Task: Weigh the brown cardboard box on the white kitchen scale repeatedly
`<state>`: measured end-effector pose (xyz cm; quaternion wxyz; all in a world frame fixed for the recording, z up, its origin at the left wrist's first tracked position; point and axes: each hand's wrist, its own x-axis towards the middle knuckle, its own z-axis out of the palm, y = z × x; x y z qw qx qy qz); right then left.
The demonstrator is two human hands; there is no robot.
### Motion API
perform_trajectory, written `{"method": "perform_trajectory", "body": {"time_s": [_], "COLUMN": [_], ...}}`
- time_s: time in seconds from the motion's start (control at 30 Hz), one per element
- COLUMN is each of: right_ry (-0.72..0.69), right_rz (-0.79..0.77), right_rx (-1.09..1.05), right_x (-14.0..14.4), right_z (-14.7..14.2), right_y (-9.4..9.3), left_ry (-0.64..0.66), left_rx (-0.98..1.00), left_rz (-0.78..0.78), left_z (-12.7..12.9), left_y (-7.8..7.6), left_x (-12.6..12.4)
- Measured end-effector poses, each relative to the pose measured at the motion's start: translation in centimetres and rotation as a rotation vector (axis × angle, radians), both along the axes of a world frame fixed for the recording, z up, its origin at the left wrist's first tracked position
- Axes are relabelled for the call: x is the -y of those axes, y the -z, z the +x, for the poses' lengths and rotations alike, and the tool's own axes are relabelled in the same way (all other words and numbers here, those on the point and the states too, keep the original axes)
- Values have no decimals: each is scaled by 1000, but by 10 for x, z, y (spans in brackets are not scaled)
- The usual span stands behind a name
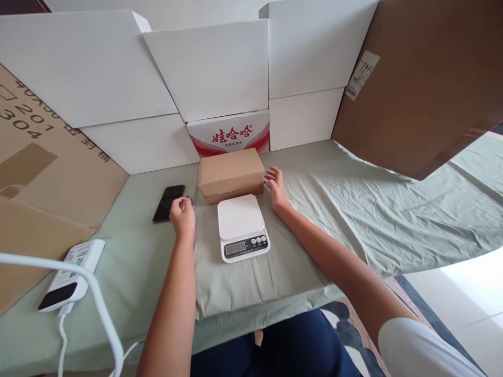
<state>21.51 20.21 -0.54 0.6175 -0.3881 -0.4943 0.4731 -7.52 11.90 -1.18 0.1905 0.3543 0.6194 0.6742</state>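
Observation:
A closed brown cardboard box (231,172) lies on the green cloth, just behind a white digital kitchen scale (241,226). My right hand (275,188) rests at the box's right end, fingers spread and touching its side. My left hand (183,213) hovers left of the box with fingers curled, holding nothing, next to a black phone (168,202) that lies flat on the cloth. The scale's platform is bare and its display faces me.
White cardboard panels (212,68) and a box with red print (230,133) wall off the back. Brown cardboard sheets stand at the left (43,173) and the right (424,78). A white power bank (70,275) with a white cable (98,303) lies at near left.

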Motion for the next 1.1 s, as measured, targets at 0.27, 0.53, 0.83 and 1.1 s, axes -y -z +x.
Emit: {"method": "perform_trajectory", "body": {"time_s": [0.27, 0.53, 0.83, 1.1], "right_ry": [-54, -266, -234, -210], "right_rz": [8, 150, 354, 276], "right_rx": [48, 109, 76, 183], "right_x": [4, 7, 44, 108], "right_z": [0, -4, 14, 44], "right_y": [-5, -14, -26, -20], "left_ry": [-38, 245, 223, 482], "left_rx": [126, 297, 232, 295], "left_rz": [-31, 19, 229, 153], "left_z": [10, 30, 41, 54], "left_y": [-9, -14, -42, -39], "left_x": [-1, -2, 37, 121]}}
